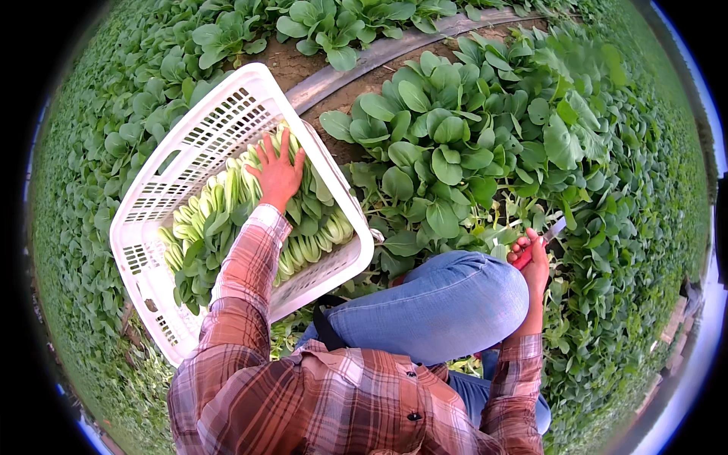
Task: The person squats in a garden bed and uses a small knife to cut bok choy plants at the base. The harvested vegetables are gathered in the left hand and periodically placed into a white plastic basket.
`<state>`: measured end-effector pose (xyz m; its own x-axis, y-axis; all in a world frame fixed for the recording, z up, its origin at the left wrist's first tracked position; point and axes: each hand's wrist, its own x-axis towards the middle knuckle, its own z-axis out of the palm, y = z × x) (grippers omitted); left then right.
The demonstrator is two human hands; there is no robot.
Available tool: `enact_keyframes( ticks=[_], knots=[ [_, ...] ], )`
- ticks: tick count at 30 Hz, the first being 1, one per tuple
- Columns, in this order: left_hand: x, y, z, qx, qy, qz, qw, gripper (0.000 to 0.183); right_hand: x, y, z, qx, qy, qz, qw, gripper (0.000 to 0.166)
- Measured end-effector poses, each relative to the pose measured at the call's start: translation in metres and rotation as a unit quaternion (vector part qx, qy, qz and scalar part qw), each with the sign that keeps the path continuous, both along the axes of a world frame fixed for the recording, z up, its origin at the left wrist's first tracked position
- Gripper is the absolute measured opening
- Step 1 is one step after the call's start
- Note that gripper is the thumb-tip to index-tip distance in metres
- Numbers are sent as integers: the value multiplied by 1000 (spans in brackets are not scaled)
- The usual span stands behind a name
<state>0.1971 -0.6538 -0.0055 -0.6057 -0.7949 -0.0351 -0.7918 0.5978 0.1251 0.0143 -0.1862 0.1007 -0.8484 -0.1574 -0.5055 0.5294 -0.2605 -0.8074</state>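
Note:
My left hand (277, 172) rests with spread fingers on the bok choy heads (227, 196) inside a white slatted plastic crate (364, 250). The heads lie in rows, their pale stems and green leaves showing. On the right, beside my bent knee, my right hand (530, 254) is closed around the red handle of a knife (522, 259). Its blade points up and to the right, close to cut stems and leaves. Growing bok choy plants (438, 148) stand between the crate and the knife.
A grey drip-irrigation strip (369, 60) runs over bare brown soil (290, 60) beyond the crate. Dense leafy rows (85, 187) spread on both sides. Several blocks (671, 330) lie near the field's right edge. My jeans-clad knee (483, 296) rises between crate and knife.

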Motion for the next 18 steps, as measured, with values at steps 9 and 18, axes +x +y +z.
enact_keyframes(
  ticks=[9, 18],
  knots=[
    [12, 1, -90, -129, -151, -70, 978, 63, 18, 25, -15, 125, -54, 38, 990, 35],
    [55, -171, -123, -34, 39, -137, 989, 75, -1, 37, -30, 164, 17, 138, 977, 28]
  ],
)
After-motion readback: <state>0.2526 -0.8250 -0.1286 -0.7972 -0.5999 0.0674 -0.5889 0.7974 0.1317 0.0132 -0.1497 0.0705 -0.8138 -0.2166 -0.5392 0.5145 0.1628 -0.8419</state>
